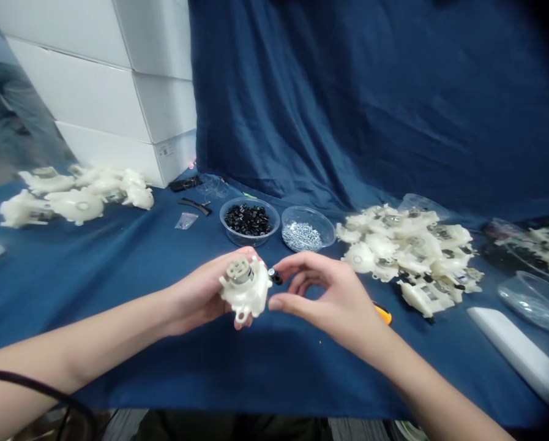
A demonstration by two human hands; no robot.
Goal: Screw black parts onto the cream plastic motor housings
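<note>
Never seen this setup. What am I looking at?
This is one picture from a camera worn on a person's head, looking down at their own bare hands. No machine is involved. The left hand holds a white plastic housing. The right hand is at a small black part, though I can't tell whether it grips it. On the blue cloth lie heaps of more white plastic housings, a clear bowl of black parts, and a clear bowl of small silver screws.
</note>
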